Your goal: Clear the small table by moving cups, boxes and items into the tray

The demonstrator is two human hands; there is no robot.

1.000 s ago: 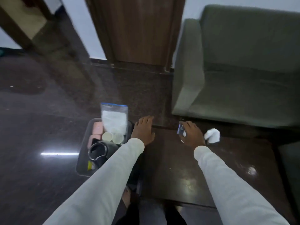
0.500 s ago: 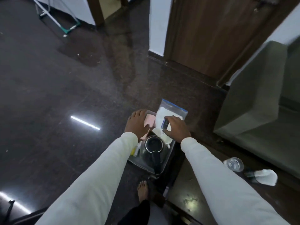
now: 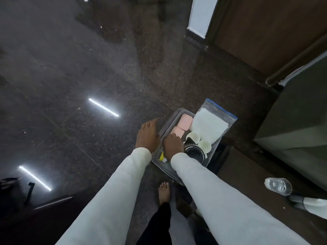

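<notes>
The grey tray [image 3: 156,160] sits left of the dark small table [image 3: 247,175]. It holds two pink boxes [image 3: 184,121], a zip bag of white material [image 3: 209,124], two white cups [image 3: 204,146], a black kettle [image 3: 193,153] and a small yellow item [image 3: 161,156]. My right hand [image 3: 172,145] is down inside the tray, fingertips against the nearer pink box; whatever lies under it is hidden. My left hand [image 3: 147,136] rests flat and empty at the tray's left rim. A clear cup [image 3: 277,186] and a white crumpled tissue [image 3: 316,206] lie on the table.
A green sofa [image 3: 297,124] stands right of the tray, close behind the table. A brown door [image 3: 265,32] is at the back right. Dark polished floor spreads to the left. My bare foot [image 3: 164,191] stands just in front of the tray.
My right hand carried a small blue item from the table over to the tray and has dropped low into it. My left hand slid from the table to the tray's left rim. The view swung left.
</notes>
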